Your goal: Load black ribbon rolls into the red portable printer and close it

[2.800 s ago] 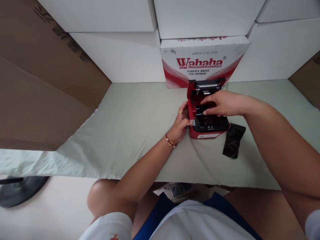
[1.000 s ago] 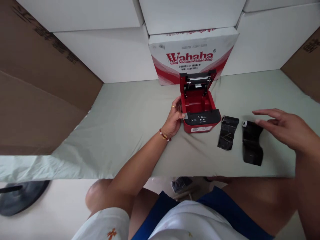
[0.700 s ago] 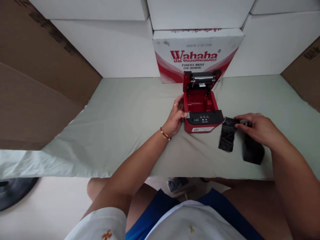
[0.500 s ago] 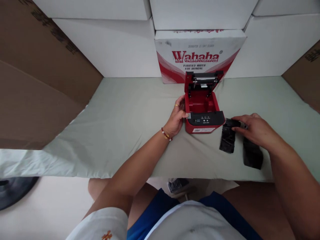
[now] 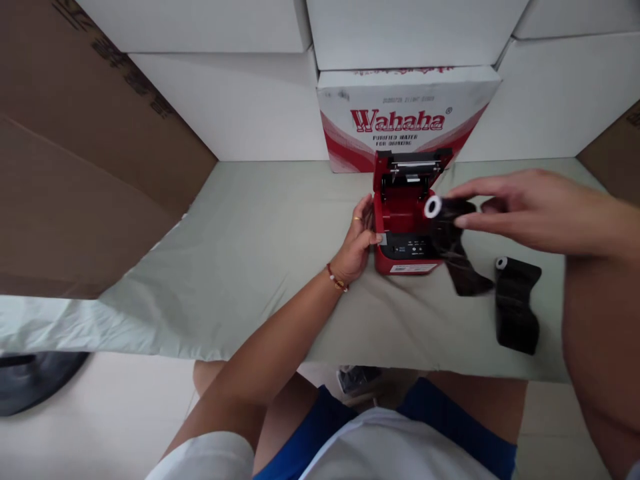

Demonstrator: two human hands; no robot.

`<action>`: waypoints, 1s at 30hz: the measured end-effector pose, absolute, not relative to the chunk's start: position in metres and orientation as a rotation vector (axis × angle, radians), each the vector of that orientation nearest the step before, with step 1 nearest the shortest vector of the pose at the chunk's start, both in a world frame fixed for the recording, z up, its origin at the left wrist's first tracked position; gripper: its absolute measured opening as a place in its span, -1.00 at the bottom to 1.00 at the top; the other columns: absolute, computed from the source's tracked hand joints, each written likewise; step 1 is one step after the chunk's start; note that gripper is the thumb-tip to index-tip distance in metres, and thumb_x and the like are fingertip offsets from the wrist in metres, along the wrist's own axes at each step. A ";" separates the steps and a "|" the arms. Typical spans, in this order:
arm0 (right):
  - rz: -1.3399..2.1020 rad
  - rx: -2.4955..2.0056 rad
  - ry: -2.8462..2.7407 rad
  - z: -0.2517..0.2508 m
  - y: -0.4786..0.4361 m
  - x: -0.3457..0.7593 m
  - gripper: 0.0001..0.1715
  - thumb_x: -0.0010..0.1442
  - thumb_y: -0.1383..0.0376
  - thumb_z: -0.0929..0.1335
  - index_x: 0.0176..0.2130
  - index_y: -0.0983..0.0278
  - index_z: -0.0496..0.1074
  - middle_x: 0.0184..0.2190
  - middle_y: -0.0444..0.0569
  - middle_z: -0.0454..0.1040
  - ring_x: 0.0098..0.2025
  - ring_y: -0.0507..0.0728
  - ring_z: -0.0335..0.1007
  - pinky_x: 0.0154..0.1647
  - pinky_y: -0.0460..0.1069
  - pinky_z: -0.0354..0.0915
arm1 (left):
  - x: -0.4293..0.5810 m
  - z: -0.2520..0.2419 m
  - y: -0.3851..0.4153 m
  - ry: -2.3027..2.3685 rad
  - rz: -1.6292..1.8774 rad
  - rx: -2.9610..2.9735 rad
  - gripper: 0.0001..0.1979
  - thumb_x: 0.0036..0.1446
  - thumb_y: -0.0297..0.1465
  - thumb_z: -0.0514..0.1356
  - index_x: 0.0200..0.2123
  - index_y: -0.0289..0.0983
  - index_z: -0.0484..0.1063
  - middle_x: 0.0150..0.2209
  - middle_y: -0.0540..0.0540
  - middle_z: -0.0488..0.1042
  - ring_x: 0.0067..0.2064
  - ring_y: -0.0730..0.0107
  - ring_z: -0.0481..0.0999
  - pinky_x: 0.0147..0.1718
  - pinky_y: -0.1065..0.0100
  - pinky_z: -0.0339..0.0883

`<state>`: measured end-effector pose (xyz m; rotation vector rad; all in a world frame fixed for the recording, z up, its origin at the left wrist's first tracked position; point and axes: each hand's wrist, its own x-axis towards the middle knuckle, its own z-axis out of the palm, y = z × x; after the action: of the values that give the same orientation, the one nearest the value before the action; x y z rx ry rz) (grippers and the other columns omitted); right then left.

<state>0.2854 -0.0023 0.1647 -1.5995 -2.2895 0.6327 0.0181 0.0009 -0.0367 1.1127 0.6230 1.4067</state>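
A small red and black label printer (image 5: pixel 409 268) stands on the cloth with its lid (image 5: pixel 413 167) tipped back and its red inner bay exposed. My left hand (image 5: pixel 359 243) grips the printer's left side, thumb on the grey patch at its front corner. Pinched between thumb and fingers of my right hand (image 5: pixel 505 207) is a black ribbon roll (image 5: pixel 453 233) with a white core; its loose end hangs down. This roll is held over the printer's right front part and hides some of it. A second black ribbon roll (image 5: pixel 515 303), partly unwound, lies on the cloth further right.
A Wahaha water carton (image 5: pixel 400 120) stands right behind the printer. White boxes (image 5: pixel 225 107) are stacked along the back. Brown cardboard (image 5: pixel 90 173) walls the left side. Pale green cloth (image 5: pixel 270 220) covers the table, its front edge near my lap.
My right hand has lifted the ribbon roll from beside the printer, up and to the left, over its right side. My left hand keeps its hold on the printer.
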 end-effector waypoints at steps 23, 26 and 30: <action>0.527 -1.498 -2.427 0.108 0.029 0.220 -0.69 0.30 0.17 0.41 -0.05 0.10 0.73 -0.11 -0.01 0.77 -0.09 0.32 0.67 -0.07 0.18 0.47 | 0.031 0.005 -0.071 1.152 1.448 2.715 -0.45 0.29 -0.35 0.23 0.35 -0.15 0.46 0.13 -0.16 0.66 0.31 0.11 0.58 0.60 -0.04 0.02; 0.754 -1.402 -1.968 0.120 0.019 0.240 -0.70 0.35 0.01 0.44 -0.21 0.12 0.71 -0.25 -0.02 0.75 -0.20 0.26 0.64 -0.11 0.17 0.49 | 0.033 0.006 -0.073 1.149 1.460 2.736 -0.46 0.31 -0.34 0.21 0.34 -0.15 0.46 0.11 -0.17 0.66 0.32 0.09 0.58 0.60 -0.08 -0.02; 0.571 -1.351 -1.488 0.111 0.026 0.258 -0.61 0.40 -0.08 0.44 0.00 0.11 0.66 -0.07 0.11 0.74 -0.14 0.30 0.62 -0.09 0.22 0.52 | 0.035 0.008 -0.075 1.173 1.437 2.767 -0.45 0.34 -0.35 0.17 0.38 -0.14 0.43 0.13 -0.18 0.67 0.36 0.07 0.58 0.61 -0.12 -0.05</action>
<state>0.2583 0.0255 0.1111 -1.3515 -1.4885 0.5713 0.0353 -0.0747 0.0083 2.7675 1.1731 1.4370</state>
